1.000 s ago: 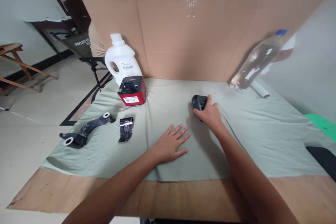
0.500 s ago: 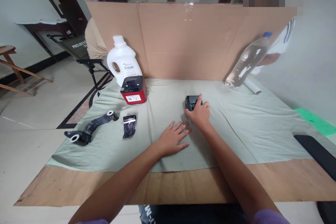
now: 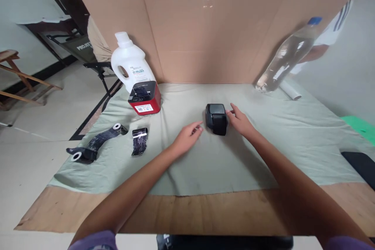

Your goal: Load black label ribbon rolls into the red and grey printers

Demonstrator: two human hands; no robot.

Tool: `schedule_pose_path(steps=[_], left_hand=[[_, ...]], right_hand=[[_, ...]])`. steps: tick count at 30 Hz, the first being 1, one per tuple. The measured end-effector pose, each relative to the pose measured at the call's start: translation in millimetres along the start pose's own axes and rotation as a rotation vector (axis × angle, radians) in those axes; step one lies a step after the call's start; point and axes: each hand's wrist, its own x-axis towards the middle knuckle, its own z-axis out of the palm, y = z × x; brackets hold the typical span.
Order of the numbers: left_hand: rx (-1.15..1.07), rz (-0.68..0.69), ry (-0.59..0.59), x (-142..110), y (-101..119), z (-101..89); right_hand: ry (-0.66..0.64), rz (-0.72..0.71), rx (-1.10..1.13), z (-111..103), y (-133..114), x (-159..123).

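Note:
A small black device that looks like a portable printer [image 3: 216, 119] lies on the green cloth [image 3: 187, 172] in front of me. My right hand [image 3: 240, 122] is at its right side, with index finger and thumb apart; I cannot tell whether a fingertip touches it. To the left of the device my left hand [image 3: 187, 138] hovers or rests just short of it, fingers loosely bent and holding nothing. Further left lie a short piece of shiny black film on a roll [image 3: 140, 141] and a longer black film ribbon [image 3: 101, 139] stretched between two white-cored rolls.
A red and black box-shaped machine [image 3: 145, 99] stands before a white detergent jug [image 3: 133, 62]. Cardboard [image 3: 211, 39] walls off the back. A clear bottle with a blue cap [image 3: 288, 56] leans at right beside a white tube [image 3: 290, 90]. A black flat object [image 3: 359, 166] lies far right.
My right hand has come off the device's top to its right side. My left hand has lifted from lying flat and curled its fingers. The device's front part now shows, and the view has shifted.

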Motion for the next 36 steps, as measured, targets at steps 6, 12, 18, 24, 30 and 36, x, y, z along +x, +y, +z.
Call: schedule_pose_path(steps=[6,12,18,24,30,36], left_hand=[[0.17,0.035,0.093,72,-18,6.1],[0.291,0.027,0.061,68,-24,22.5],[0.558,-0.012,-0.004,68,-14,23.5],[0.676,-0.039,-0.026,70,-9,22.8],[0.756,-0.028,-0.017,67,-5,25.8],[0.704,-0.018,0.0,67,-9,27.7]], right_hand=[[0.119,-0.121,0.229,20,25,22],[0.11,-0.159,0.278,34,30,18],[0.082,-0.117,0.178,33,31,17],[0.058,-0.108,0.13,33,30,16],[0.072,-0.118,0.06,31,22,15],[0.09,-0.121,0.085,31,20,15]])
